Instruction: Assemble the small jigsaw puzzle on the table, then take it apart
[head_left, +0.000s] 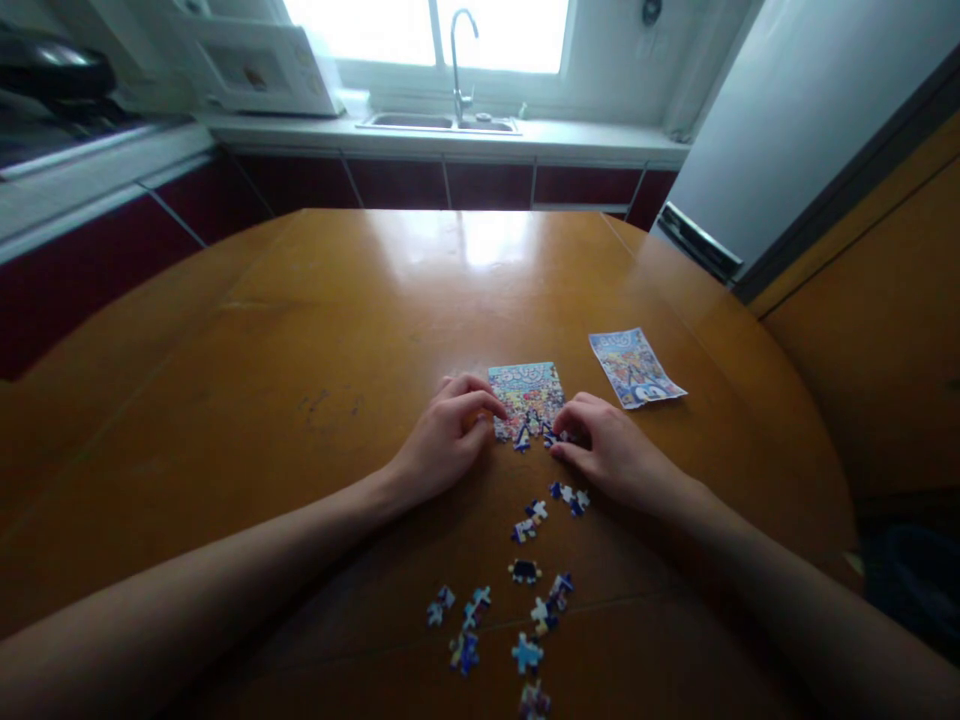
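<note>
A partly assembled jigsaw puzzle (523, 393) lies on the wooden table, its printed top edge away from me and its near edge uneven. My left hand (454, 432) rests at the puzzle's left side, fingers loosely bent and index fingertip on its edge. At the lower right corner, my right hand (611, 447) has thumb and fingers closed around a small puzzle piece (551, 438), partly hidden by the fingers. Loose pieces lie nearer to me, among them a cluster (570, 497) below my right hand, a dark face-down-looking piece (524, 570) and a light blue piece (527, 653).
A creased printed picture sheet (636, 368) lies right of the puzzle on the table (360, 310). Beyond the table are a counter with a sink (412, 122) and faucet (454, 70), a white microwave (259, 65) and, at right, a grey refrigerator (817, 120).
</note>
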